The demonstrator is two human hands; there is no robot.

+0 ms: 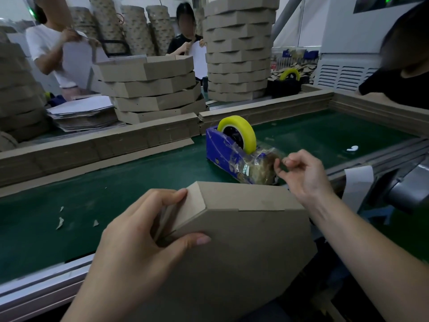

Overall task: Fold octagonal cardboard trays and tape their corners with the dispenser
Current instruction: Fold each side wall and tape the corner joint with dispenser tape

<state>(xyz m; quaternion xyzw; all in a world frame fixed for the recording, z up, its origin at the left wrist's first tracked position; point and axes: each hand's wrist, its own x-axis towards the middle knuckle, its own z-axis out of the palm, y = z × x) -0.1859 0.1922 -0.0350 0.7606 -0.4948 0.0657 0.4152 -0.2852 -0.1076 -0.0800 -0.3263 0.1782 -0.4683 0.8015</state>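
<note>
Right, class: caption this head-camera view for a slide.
Left hand grips a corner of the folded tray; right hand reaches the blue tape dispenser.

Showed a dark green belt [116, 194], edged near by a metal rail [34, 289] and far by cardboard strips [92, 149], with a white vented cabinet [343, 75] far right.

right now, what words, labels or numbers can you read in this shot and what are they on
No text here reads clearly.
On the blue tape dispenser: marks on its side, blurred and partly under tape scraps, unreadable.
On the stacked rolls at the back: repeated print, too small to read.
On the red tag far behind: too small to read.
On the cardboard tray in front: no print visible.
</note>
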